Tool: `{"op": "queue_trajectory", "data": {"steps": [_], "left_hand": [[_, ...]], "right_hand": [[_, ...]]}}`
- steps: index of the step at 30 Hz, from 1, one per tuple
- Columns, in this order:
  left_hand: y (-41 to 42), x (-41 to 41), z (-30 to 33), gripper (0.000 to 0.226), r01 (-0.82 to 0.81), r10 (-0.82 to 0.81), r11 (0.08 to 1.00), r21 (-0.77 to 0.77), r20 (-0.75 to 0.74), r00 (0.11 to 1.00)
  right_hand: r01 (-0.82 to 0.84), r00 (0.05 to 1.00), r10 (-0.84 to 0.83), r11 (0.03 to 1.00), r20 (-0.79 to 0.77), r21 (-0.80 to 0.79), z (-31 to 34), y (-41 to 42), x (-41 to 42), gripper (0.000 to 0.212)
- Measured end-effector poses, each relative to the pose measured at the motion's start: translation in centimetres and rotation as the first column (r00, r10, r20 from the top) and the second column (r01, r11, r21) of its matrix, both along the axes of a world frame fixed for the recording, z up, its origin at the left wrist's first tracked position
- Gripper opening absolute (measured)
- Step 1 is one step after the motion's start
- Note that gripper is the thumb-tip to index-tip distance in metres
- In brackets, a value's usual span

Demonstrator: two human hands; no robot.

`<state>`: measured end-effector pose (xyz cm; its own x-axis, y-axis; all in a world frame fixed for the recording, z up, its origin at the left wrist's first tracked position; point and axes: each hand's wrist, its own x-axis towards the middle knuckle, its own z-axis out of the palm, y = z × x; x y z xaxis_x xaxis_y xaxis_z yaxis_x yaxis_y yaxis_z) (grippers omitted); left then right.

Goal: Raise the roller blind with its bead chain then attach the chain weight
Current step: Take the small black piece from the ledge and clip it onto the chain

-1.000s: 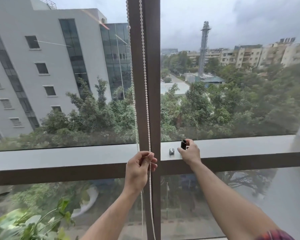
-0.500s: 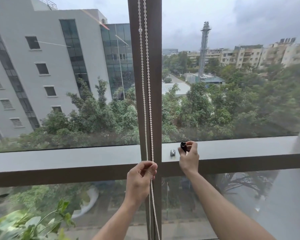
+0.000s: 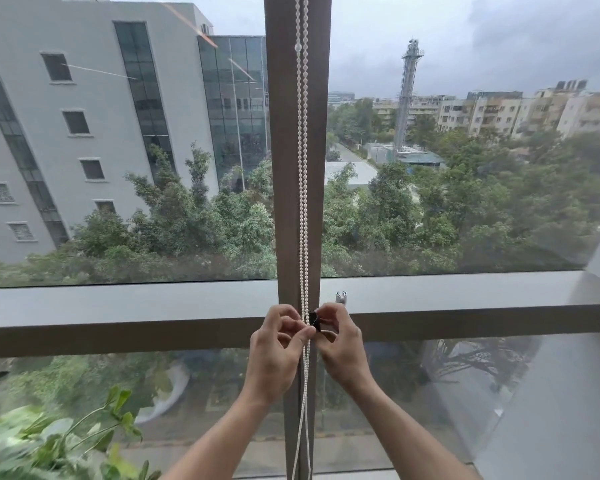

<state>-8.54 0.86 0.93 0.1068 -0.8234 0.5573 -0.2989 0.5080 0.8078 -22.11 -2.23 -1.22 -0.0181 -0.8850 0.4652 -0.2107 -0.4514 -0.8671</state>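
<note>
White beads, two strands of chain (image 3: 303, 188), hang straight down the brown window post (image 3: 293, 140) at the centre of the frame, close together and splitting apart near the bottom edge. Left hand (image 3: 274, 355) pinches the chain between thumb and forefinger just in front of the grey ledge (image 3: 118, 303). Right hand (image 3: 340, 348) sits just beside it, fingers closed on a small black weight (image 3: 314, 322) touching the chain. A small silver piece (image 3: 341, 296) stands on the ledge just behind the right hand. Green leaves (image 3: 49, 441) crowd the lower left; glass either side is open.
</note>
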Motion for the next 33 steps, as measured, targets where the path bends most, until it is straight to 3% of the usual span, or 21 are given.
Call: {"op": "queue_trajectory", "data": {"steps": [5,13,16,20,25,33], "left_hand": [[0.5,0.8,0.0,0.036,0.003,0.004,0.997,-0.075,0.098,0.995],[0.8,1.6,0.1,0.055,-0.03,0.038,0.993,-0.117,0.066,0.997],[1.0,1.6,0.0,0.043,-0.055,0.063,0.986,-0.159,0.045,0.997],[0.9,2.1,0.0,0.022,0.0,0.041,0.968,-0.252,0.158,0.987],[0.7,2.9,0.3,0.027,0.088,-0.049,0.976,-0.199,0.191,0.98],[0.7,3.5,1.0,0.039,0.209,-0.209,0.978,-0.015,-0.034,0.977]], "right_hand": [[-0.06,0.998,0.061,0.998,0.035,-0.004,0.0,0.8,0.5,0.029],[-0.128,0.99,0.128,0.992,0.056,0.005,0.9,1.0,0.9,0.034],[-0.146,0.988,0.146,0.989,0.054,0.004,1.0,1.1,1.1,0.036],[-0.186,0.979,0.184,0.983,0.083,0.012,1.2,1.3,1.1,0.038],[-0.249,0.961,0.245,0.968,0.124,0.013,1.3,1.6,1.3,0.033],[-0.288,0.939,0.286,0.958,0.191,-0.018,1.8,1.9,1.7,0.032]]}}
